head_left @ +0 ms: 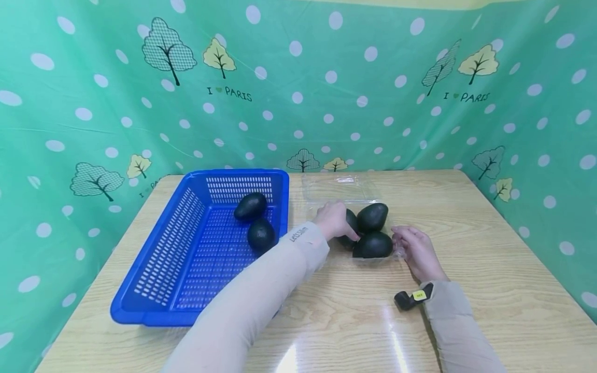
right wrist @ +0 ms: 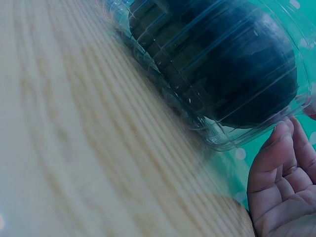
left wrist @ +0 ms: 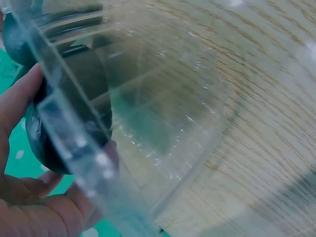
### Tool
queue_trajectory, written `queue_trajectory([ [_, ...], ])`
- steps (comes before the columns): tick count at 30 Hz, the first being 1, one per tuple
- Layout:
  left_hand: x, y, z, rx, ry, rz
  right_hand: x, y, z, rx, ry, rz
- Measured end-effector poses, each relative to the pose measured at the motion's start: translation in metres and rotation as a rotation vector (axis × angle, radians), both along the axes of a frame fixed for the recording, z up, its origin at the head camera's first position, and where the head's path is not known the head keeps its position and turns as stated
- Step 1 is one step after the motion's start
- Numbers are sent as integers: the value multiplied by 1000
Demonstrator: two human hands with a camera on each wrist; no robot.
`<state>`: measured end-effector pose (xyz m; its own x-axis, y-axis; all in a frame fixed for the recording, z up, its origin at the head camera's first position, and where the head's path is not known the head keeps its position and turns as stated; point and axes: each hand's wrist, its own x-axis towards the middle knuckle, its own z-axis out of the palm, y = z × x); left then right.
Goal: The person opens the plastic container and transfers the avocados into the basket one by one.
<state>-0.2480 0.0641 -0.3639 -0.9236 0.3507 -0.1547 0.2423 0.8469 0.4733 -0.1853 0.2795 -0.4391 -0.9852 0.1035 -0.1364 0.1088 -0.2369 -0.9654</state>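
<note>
A clear plastic clamshell container (head_left: 368, 260) lies on the table with its lid (head_left: 338, 189) folded back, and dark green avocados sit in it. My left hand (head_left: 332, 220) grips the leftmost avocado (head_left: 349, 228) from its left side; in the left wrist view, the thumb and fingers lie around this avocado (left wrist: 64, 113) behind the clear plastic wall. Two more, a rear avocado (head_left: 372, 217) and a front avocado (head_left: 373, 245), rest against it. At the container's right end, my right hand (head_left: 417, 251) pinches the plastic rim, as the right wrist view (right wrist: 284, 182) also shows.
Left of the container stands a blue perforated basket (head_left: 186, 217). Two avocados lie inside it, one avocado (head_left: 251, 206) behind the other avocado (head_left: 261, 234). A polka-dotted green cloth (head_left: 298, 103) hangs along the table's back and sides.
</note>
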Motion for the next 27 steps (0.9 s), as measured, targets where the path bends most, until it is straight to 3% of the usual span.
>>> queue_trajectory([
  [12, -2, -17, 23, 302, -136, 26, 0, 1, 1, 15, -5, -6],
  [17, -6, -19, 26, 371, -153, 27, 0, 2, -1, 7, -10, -5],
  [23, -6, -25, 38, 435, -116, -6, -1, 3, -2, -3, -4, 4],
  [27, -5, -31, 45, 483, -126, 2, -1, 1, -1, -7, -2, 6],
])
